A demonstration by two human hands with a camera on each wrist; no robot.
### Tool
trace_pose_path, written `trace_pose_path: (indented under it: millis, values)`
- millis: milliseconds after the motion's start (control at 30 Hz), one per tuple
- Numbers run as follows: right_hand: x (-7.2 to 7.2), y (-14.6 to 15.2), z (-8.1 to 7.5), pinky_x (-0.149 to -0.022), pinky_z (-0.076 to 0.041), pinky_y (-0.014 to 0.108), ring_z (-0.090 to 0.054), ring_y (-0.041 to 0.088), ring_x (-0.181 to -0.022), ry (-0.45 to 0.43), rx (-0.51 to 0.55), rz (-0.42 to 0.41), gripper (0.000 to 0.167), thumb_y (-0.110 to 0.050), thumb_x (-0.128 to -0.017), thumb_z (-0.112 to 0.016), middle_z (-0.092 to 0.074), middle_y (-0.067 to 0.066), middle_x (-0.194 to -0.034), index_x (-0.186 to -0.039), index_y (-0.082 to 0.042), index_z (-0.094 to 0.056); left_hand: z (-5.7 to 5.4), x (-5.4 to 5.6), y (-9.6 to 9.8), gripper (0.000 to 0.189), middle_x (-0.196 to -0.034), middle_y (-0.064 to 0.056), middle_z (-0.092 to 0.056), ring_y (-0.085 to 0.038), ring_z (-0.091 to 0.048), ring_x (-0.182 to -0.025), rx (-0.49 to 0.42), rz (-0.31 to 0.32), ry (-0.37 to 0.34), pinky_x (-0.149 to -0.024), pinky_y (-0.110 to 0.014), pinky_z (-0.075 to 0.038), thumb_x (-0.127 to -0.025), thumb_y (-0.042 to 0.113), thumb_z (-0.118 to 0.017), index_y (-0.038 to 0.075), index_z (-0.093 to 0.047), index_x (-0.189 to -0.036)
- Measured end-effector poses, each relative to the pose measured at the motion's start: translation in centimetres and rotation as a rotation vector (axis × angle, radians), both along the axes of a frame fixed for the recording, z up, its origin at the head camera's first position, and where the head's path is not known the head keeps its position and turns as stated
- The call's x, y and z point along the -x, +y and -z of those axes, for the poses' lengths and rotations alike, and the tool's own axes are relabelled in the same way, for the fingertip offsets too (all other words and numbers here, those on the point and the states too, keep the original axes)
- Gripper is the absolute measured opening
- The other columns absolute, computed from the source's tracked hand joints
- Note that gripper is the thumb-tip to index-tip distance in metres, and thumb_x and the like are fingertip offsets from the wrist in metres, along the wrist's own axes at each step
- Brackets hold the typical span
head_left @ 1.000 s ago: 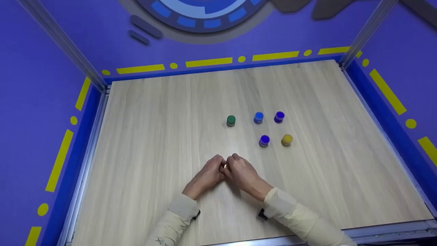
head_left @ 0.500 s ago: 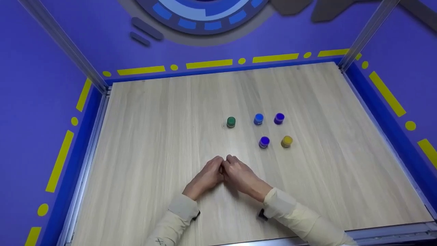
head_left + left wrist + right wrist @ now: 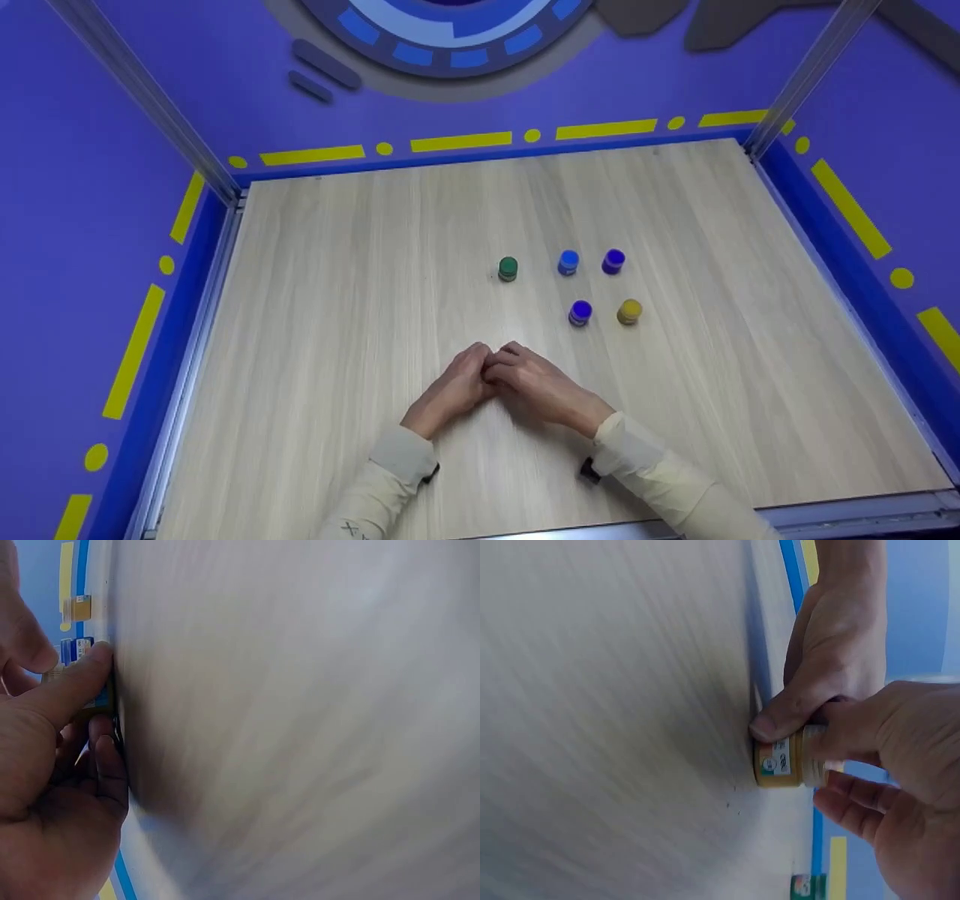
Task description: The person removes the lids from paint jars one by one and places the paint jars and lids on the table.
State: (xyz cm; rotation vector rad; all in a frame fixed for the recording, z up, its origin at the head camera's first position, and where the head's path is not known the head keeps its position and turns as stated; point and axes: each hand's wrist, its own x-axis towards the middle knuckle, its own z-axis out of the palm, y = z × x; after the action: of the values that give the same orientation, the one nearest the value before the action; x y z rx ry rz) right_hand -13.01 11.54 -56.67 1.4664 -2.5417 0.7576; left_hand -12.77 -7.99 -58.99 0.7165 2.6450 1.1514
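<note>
Both hands meet near the front middle of the table. A small yellow paint jar (image 3: 776,765) stands upright between them, with a label on its side. My left hand (image 3: 456,384) grips the jar's body low down, its thumb across the label. My right hand (image 3: 546,386) has its thumb and fingers around the jar's ridged lid (image 3: 810,754), seen in the right wrist view. From the head view the hands hide this jar.
Behind the hands on the table (image 3: 337,300) stand several closed jars: green (image 3: 508,269), light blue (image 3: 568,262), a far purple (image 3: 613,262), a near purple (image 3: 580,313) and yellow (image 3: 630,312). Blue walls (image 3: 450,112) enclose the back and sides.
My right hand has shifted its hold at the lid, its wrist and forearm swinging slightly to the right. The left hand stays in place. The standing jars have not moved on the table.
</note>
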Motion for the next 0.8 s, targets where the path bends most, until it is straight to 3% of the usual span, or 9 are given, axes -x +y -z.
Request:
trace_pose_path:
  millis: [67, 167, 267, 367, 467, 567, 800]
  values:
    - [-0.1, 0.3, 0.0, -0.097, -0.049, 0.035, -0.059, 0.020, -0.112, -0.064, 0.042, 0.057, 0.018, -0.002, -0.094, -0.072, -0.067, 0.004, -0.118, -0.111, -0.007, -0.074, 0.0, 0.0, 0.0, 0.024, -0.090, 0.001, -0.050, -0.012, -0.044, -0.080, -0.013, 0.002, -0.016, -0.073, -0.028, -0.040, -0.091, 0.012, -0.077, 0.008, -0.054, -0.094]
    - [-0.2, 0.7, 0.0, -0.097, -0.052, 0.038, -0.061, 0.021, -0.113, -0.157, 0.105, 0.218, 0.020, -0.003, -0.093, -0.073, -0.066, 0.006, -0.119, -0.113, -0.005, -0.073, 0.0, 0.0, 0.0, 0.026, -0.090, 0.001, -0.051, -0.011, -0.045, -0.080, -0.048, -0.002, -0.041, -0.073, -0.028, -0.040, -0.088, 0.011, -0.081, 0.005, -0.057, -0.096]
    - [-0.3, 0.6, -0.1, -0.086, -0.056, 0.040, -0.065, 0.023, -0.100, -0.238, 0.167, 0.396, 0.018, -0.007, -0.095, -0.073, -0.066, 0.009, -0.111, -0.111, -0.001, -0.071, 0.0, 0.1, 0.0, 0.028, -0.090, 0.003, -0.052, -0.010, -0.046, -0.081, -0.068, -0.009, -0.069, -0.074, -0.027, -0.041, -0.085, 0.009, -0.084, 0.003, -0.060, -0.099]
    - [-0.3, 0.3, -0.3, -0.076, -0.057, 0.041, -0.066, 0.025, -0.087, -0.281, 0.198, 0.507, 0.018, -0.012, -0.097, -0.072, -0.067, 0.013, -0.102, -0.108, 0.002, -0.070, 0.0, 0.1, 0.0, 0.028, -0.091, 0.005, -0.051, -0.008, -0.047, -0.082, -0.065, -0.012, -0.086, -0.074, -0.025, -0.042, -0.084, 0.008, -0.084, 0.004, -0.061, -0.100]
    - [-0.6, -0.3, -0.5, -0.072, -0.057, 0.041, -0.066, 0.026, -0.082, -0.281, 0.172, 0.543, 0.022, -0.015, -0.097, -0.072, -0.067, 0.016, -0.100, -0.107, 0.004, -0.070, 0.1, 0.2, 0.0, 0.029, -0.090, 0.005, -0.050, -0.008, -0.047, -0.082, -0.063, -0.009, -0.083, -0.074, -0.025, -0.042, -0.085, 0.011, -0.085, 0.005, -0.060, -0.099]
    - [-1.0, -0.9, -0.6, -0.069, -0.057, 0.040, -0.065, 0.025, -0.078, -0.251, 0.135, 0.526, 0.024, -0.015, -0.096, -0.075, -0.066, 0.017, -0.099, -0.106, 0.005, -0.069, 0.1, 0.2, 0.0, 0.026, -0.091, 0.004, -0.052, -0.009, -0.047, -0.082, -0.066, -0.003, -0.064, -0.074, -0.026, -0.042, -0.087, 0.010, -0.083, 0.007, -0.060, -0.098]
    - [-1.9, -2.2, -0.1, -0.064, -0.053, 0.036, -0.057, 0.018, -0.071, -0.158, 0.065, 0.497, 0.018, -0.014, -0.092, -0.078, -0.059, 0.008, -0.090, -0.097, 0.000, -0.067, 0.2, 0.1, 0.0, 0.020, -0.094, -0.001, -0.055, -0.015, -0.049, -0.085, -0.027, 0.006, 0.021, -0.078, -0.030, -0.045, -0.085, 0.000, -0.074, 0.002, -0.060, -0.099]
